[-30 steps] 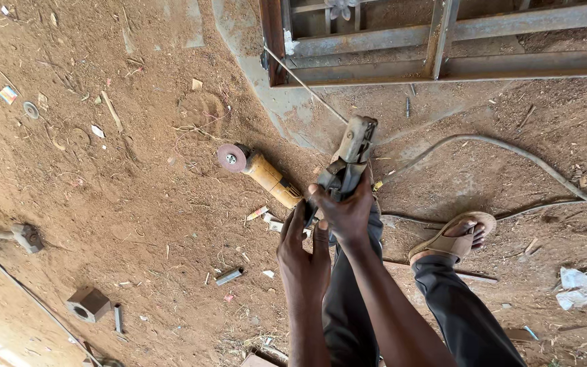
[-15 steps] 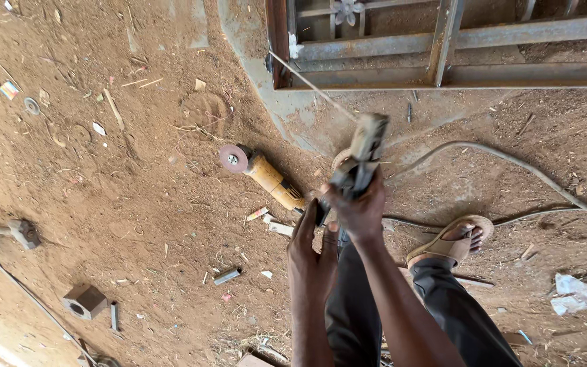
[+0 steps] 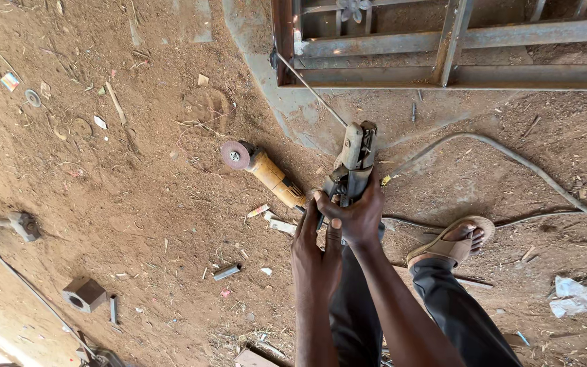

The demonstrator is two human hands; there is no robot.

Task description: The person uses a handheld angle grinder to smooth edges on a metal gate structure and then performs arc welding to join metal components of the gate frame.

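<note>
Hands (image 3: 338,228) both clenched on boxy, scuffed metal electrode holder (image 3: 353,160) above gritty dirt.

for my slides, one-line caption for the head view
Both hands, right and left, grip an electrode holder above dirt ground, beside an angle grinder.
</note>
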